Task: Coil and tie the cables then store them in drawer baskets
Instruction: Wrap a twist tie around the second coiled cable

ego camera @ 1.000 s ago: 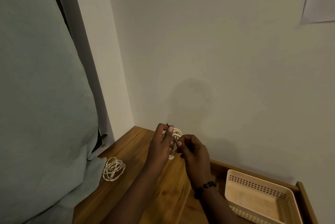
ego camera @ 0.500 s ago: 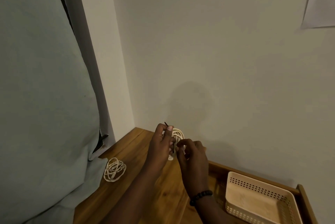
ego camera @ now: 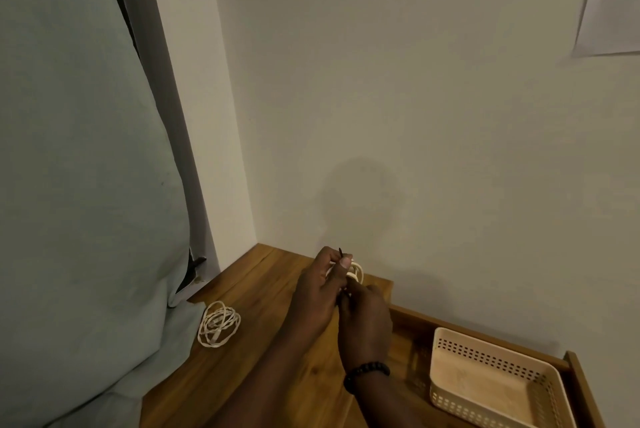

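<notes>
At far left on the wooden top (ego camera: 249, 292), one coiled cable (ego camera: 218, 324) lay finished but unstored. At centre, the left hand (ego camera: 320, 292) gripped a second cable coil (ego camera: 356, 271) while the right hand (ego camera: 367, 320), close against it, pinched a dark tie (ego camera: 340, 252). At right, the basket (ego camera: 498, 344) held no cable.

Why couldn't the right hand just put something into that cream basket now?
Probably it could: the basket sits open-topped, nothing visibly between. But the right hand and left hand are both holding the coiled cable.
</notes>
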